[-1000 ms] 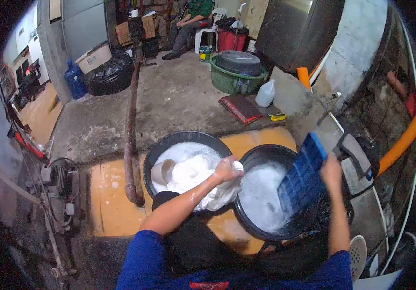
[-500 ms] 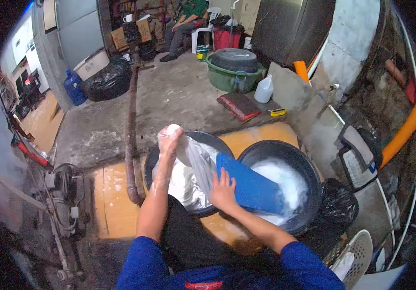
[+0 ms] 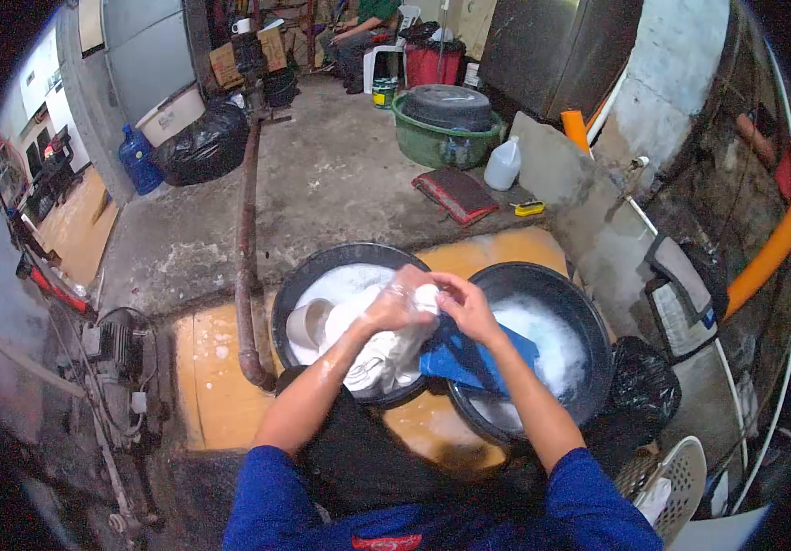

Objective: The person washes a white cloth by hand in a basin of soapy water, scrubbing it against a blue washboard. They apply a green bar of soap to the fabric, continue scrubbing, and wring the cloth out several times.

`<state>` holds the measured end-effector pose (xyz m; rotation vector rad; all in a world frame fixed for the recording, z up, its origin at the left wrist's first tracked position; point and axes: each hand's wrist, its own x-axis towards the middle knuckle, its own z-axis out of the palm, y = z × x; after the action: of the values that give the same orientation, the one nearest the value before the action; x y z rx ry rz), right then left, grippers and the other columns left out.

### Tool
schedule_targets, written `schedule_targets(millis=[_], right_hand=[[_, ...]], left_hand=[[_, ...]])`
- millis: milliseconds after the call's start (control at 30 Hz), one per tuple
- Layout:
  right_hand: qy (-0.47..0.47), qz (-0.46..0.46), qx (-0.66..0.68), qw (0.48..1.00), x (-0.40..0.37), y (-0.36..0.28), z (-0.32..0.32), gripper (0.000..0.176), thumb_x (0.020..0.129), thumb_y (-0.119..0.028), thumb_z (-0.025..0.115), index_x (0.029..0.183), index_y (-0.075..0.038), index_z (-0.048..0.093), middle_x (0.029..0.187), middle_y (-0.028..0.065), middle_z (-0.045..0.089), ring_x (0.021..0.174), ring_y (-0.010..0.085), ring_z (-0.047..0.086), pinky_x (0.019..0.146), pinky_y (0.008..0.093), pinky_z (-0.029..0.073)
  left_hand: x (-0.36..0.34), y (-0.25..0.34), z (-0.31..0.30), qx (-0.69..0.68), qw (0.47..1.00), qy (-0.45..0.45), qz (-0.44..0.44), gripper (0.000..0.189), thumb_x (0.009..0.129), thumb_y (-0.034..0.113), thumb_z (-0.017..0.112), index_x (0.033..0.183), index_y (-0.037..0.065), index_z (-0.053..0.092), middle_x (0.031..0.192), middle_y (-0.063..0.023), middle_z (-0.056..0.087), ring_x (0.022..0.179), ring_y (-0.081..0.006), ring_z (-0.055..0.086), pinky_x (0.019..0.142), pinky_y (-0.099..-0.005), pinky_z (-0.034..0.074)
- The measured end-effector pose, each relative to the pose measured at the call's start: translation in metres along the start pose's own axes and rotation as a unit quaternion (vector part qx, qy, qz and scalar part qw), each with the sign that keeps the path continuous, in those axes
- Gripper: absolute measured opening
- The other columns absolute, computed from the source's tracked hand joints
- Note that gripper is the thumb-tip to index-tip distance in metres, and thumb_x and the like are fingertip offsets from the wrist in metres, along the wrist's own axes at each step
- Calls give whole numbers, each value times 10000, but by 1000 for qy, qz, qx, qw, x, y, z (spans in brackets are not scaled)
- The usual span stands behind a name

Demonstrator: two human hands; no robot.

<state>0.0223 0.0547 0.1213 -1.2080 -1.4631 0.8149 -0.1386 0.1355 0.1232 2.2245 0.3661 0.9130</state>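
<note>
My left hand (image 3: pixel 399 301) is slightly blurred and closed on a wet white cloth (image 3: pixel 382 360), which hangs down into the left black basin (image 3: pixel 287 275). My right hand (image 3: pixel 469 308) meets it, fingers curled round a small white rounded lump (image 3: pixel 427 297); whether this is soap or bunched cloth I cannot make out. Under my right hand a blue board (image 3: pixel 483 358) slants into the right black basin (image 3: pixel 602 349), its upper end near the left basin's rim. Suds (image 3: pixel 547 344) fill that right basin. A whitish cup-like container (image 3: pixel 307 323) sits among the suds in the left basin.
Both basins stand on a yellow board (image 3: pixel 221 376). Beyond are a red-edged dark mat (image 3: pixel 456 195), a yellow cutter (image 3: pixel 529 208), a white jug (image 3: pixel 503 165) and a green tub (image 3: pixel 414 138). An upright pipe (image 3: pixel 247 239) rises at left. A seated person (image 3: pixel 359 46) is at the back.
My left hand has come down and right from its raised position over the left basin. My right hand has lifted off the cloth and board to meet it. The cup-like container now shows.
</note>
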Motion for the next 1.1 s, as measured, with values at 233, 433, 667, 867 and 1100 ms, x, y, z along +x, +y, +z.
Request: schedule_targets(millis=[233,433,667,867,1100], right_hand=[[-33,78,-81,993,-12,-5,-17,360,726,-93,647,1054,-1,528,936,46,590,813,94,535,753,251,437],[-4,67,-8,998,-13,21,-16,363,662,-35,662,1002,1,543,891,47,597,798,82,536,693,229,439],[-23,93,-23,995,-13,32,-18,334,627,-12,645,948,-16,557,829,-2,571,706,53,481,662,201,416],[19,68,-19,997,-23,48,-22,296,599,4,631,882,-32,549,783,-32,540,671,43,439,627,189,391],[82,45,-148,985,-22,44,-16,282,607,-37,618,876,-27,535,752,18,544,681,105,487,630,236,405]], left_hand=[[6,-9,17,-7,988,-54,-141,451,514,229,740,863,11,555,825,-158,552,785,-283,551,691,-352,443],[5,-9,23,-13,988,-63,-139,412,564,280,748,820,21,554,745,-113,588,717,-203,568,631,-322,444],[-2,-23,48,36,985,-57,-157,399,557,271,735,815,23,560,752,-164,600,725,-295,593,634,-362,458],[0,-34,71,46,985,-66,-151,374,578,274,709,812,21,564,757,-177,601,758,-313,594,653,-379,458],[6,-43,74,52,980,-69,-180,382,614,310,676,838,25,555,781,-184,600,775,-331,584,681,-394,446]])
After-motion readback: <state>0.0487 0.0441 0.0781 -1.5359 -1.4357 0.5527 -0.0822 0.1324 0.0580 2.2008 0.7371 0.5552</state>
